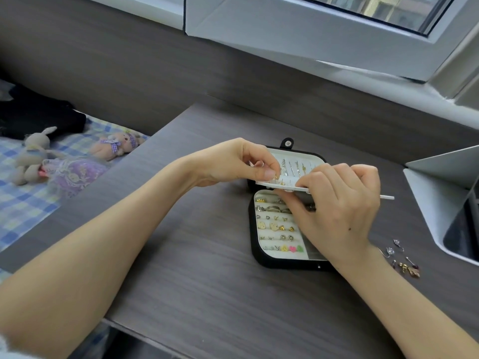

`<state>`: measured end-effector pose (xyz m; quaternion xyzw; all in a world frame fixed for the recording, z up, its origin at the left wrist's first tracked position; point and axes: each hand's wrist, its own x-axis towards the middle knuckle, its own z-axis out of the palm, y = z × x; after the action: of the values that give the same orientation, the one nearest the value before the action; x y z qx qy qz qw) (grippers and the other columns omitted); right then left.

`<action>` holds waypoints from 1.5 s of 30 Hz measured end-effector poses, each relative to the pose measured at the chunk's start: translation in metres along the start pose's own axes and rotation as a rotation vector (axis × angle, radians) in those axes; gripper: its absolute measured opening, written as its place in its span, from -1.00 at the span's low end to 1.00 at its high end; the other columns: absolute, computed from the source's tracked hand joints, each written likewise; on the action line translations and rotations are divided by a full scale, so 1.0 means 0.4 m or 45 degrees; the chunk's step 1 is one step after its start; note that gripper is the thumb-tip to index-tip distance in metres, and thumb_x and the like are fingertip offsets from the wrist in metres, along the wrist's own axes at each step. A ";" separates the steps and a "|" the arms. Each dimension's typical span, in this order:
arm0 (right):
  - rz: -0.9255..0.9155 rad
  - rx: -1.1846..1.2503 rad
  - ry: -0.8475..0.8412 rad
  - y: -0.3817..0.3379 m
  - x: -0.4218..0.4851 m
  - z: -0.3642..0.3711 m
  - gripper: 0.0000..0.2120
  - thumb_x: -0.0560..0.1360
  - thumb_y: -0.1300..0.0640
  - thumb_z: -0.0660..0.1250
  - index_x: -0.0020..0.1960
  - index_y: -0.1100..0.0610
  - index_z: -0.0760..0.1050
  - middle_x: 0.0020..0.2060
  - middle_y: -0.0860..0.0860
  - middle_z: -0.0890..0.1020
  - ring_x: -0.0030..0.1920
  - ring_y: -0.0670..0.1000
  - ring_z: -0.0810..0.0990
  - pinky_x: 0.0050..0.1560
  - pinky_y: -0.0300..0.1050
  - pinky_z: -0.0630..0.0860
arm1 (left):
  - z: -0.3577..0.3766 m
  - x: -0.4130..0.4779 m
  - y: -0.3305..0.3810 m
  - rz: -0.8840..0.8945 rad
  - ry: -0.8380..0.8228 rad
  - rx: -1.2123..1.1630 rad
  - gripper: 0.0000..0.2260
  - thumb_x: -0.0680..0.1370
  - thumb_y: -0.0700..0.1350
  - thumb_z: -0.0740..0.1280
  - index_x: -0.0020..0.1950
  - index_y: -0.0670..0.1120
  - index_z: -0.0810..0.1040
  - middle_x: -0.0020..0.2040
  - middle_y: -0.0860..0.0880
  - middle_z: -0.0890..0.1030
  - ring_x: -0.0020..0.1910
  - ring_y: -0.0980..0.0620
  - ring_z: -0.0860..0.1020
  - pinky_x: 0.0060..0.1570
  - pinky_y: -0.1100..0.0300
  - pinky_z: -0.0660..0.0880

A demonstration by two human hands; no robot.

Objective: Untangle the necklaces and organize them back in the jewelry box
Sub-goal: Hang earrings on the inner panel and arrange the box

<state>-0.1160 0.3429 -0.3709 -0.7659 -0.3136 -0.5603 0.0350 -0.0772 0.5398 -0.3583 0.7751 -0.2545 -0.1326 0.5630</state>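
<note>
Desk (207, 255), grey wood-grain, with loose jewellery pieces (404, 263) lying near the right wrist. Jewelry box (285, 264), black, open at desk centre. Its near tray is white-lined and holds rows of rings, gold studs and coloured heart earrings (281, 229). Divider panel (269, 184), white, raised over the hinge. Right hand (339, 203) grips its right end, with a thin white stick (387, 197) jutting past the knuckles. Left hand (241, 164) pinches a small gold piece (276, 174) at the panel. Far lid (318, 158) holds necklaces (293, 167), apparently fine chains, hung side by side. Snap tab (287, 143) beyond. Plush toys (116, 146) on checked bedding (26, 203), far left.
</note>
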 end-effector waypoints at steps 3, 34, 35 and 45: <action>0.005 -0.001 0.000 0.000 0.000 -0.002 -0.67 0.43 0.02 0.46 -0.38 0.18 0.47 -0.44 0.02 0.53 -0.46 0.08 0.43 -0.22 -0.07 0.21 | -0.001 0.000 0.001 0.005 -0.015 0.018 -0.83 0.52 -0.25 0.36 -0.14 0.02 0.62 -0.20 0.22 0.58 -0.16 0.24 0.50 -0.01 0.24 0.45; 0.098 0.004 -0.001 -0.001 0.011 0.003 -0.62 0.42 -0.08 0.45 -0.37 0.16 0.45 -0.45 -0.01 0.48 -0.43 0.06 0.40 -0.20 -0.05 0.21 | -0.023 0.003 0.084 -0.205 -0.155 0.462 -0.79 0.61 -0.06 0.24 -0.05 -0.07 0.64 -0.15 0.11 0.61 -0.17 0.23 0.50 -0.01 0.31 0.42; 0.116 0.005 -0.009 0.000 0.014 0.004 -0.61 0.42 -0.10 0.44 -0.37 0.16 0.45 -0.45 -0.02 0.48 -0.42 0.06 0.40 -0.19 -0.04 0.21 | -0.024 -0.007 0.084 -0.222 -0.123 0.434 -0.77 0.63 -0.05 0.20 -0.01 -0.06 0.65 -0.10 0.11 0.61 -0.12 0.24 0.50 0.00 0.34 0.40; 0.265 -0.096 -0.313 0.010 0.073 0.011 -0.54 0.35 -0.21 0.40 0.06 0.11 0.54 -0.04 0.01 0.61 -0.01 0.10 0.54 0.23 0.13 0.21 | 0.053 -0.056 0.039 0.107 0.482 0.358 -0.88 0.48 -0.19 0.43 0.01 -0.10 0.62 -0.10 -0.03 0.66 -0.09 -0.01 0.56 0.03 0.00 0.46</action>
<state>-0.1051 0.3542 -0.3455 -0.8579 -0.2132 -0.4669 0.0255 -0.1102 0.5310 -0.3524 0.8456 -0.1925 0.0755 0.4922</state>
